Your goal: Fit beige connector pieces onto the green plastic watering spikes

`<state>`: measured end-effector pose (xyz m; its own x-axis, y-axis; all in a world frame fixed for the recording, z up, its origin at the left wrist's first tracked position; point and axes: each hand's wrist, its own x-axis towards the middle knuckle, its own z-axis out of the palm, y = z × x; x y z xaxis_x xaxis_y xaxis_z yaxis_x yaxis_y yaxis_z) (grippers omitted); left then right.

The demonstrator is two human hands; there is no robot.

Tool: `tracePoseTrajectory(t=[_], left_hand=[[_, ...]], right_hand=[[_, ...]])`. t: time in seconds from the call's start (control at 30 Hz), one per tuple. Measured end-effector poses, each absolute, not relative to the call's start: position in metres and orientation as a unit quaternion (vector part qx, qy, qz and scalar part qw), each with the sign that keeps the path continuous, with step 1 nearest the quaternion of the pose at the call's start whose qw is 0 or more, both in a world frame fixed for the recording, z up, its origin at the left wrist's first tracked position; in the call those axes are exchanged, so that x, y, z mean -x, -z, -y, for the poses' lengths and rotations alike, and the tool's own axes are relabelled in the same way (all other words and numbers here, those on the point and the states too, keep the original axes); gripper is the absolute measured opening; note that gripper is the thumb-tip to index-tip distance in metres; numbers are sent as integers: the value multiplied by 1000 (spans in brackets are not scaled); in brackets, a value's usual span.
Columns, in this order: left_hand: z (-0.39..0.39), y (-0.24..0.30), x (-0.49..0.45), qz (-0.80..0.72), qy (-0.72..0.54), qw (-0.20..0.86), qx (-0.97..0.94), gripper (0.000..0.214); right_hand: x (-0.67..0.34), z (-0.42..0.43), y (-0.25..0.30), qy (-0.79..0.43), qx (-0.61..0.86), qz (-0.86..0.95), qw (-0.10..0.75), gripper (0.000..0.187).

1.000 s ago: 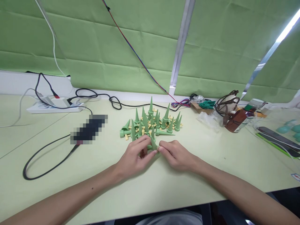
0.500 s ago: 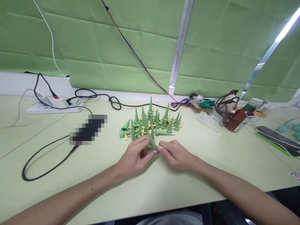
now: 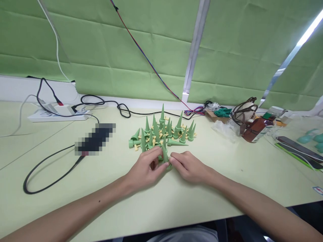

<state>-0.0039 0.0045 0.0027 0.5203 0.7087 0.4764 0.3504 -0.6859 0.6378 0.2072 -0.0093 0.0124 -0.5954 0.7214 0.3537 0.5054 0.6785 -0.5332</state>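
Observation:
My left hand (image 3: pixel 147 167) is closed on a green plastic watering spike (image 3: pixel 165 155), with thumb and fingers around its lower part. The spike points up and leans slightly left. My right hand (image 3: pixel 189 165) is pinched against the right side of the spike's base; whatever lies between its fingertips is hidden. Just beyond both hands stands a cluster of similar green spikes (image 3: pixel 156 134), most upright, a few on their sides. Small yellow T-shaped valves (image 3: pixel 136 147) are fitted to or lie among them.
A pixelated dark device (image 3: pixel 96 139) with a black cable lies left, before a white power strip (image 3: pixel 59 116). To the right are clear plastic wrap (image 3: pixel 224 129), a brown bottle (image 3: pixel 257 129) and a dark flat device (image 3: pixel 300 148). The table's front edge (image 3: pixel 227 218) runs below my arms.
The spike in my left hand has shifted slightly, and more of its base shows between my hands. Both hands stay almost in place.

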Motion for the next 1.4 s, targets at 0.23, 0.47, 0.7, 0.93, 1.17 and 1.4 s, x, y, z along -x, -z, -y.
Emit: tracePoseTrajectory(t=[0.23,0.47,0.7,0.93,1.17,1.4], left_hand=[[-4,-3,5,-324,-363,250,-837,16],[-5,-3,4,-325,-360,247,-839,17],[-5,-4,4,-326,-359,249,-838,15],[-4,-5,3,-325,-358,244,-840,15],[-4,-4,4,-323,-360,244,-840,15],[-4,-6,3,-324,-358,243,-841,16]], right_hand=[[-207,9,-12,-188,349,874,279,30],[-207,10,-12,-184,350,875,280,31],[-207,10,-12,-187,351,875,277,31],[-207,10,-12,-181,354,876,273,31],[-207,10,-14,-180,355,877,268,31],[-207,10,-14,-183,352,878,269,31]])
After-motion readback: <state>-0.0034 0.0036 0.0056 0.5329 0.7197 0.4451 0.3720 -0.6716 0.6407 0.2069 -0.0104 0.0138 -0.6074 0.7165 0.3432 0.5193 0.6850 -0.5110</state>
